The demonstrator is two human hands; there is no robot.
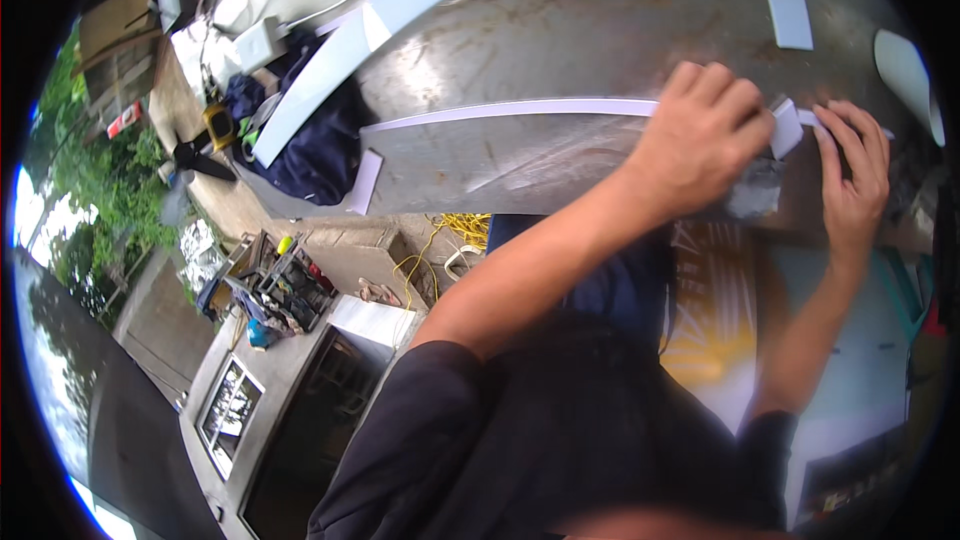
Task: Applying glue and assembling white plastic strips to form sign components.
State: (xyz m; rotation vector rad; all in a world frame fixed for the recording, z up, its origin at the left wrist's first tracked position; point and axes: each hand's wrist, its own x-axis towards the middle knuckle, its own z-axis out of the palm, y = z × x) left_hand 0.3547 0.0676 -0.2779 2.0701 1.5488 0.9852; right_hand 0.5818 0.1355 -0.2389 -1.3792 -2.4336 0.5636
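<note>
Up on the grey metal sheet [520,165], both hands worked at 1 end of a long white strip [500,110] that ran along the sheet's far edge. The left hand [700,140] lay curled, knuckles up, pressing down over the strip's right end; its fingertips were hidden, so whether they pinched anything I could not tell. Just beside it, the right hand [855,175] rested with fingers spread and slightly bent, its fingertips touching a small white piece [787,127] that stuck up between the 2 hands. A separate white rectangle [787,13] lay flat on the worn table [600,20], well apart from the hands. Farther left, a wider white board [330,70] slanted across the tabletop above a dark blue cloth [315,155].
</note>
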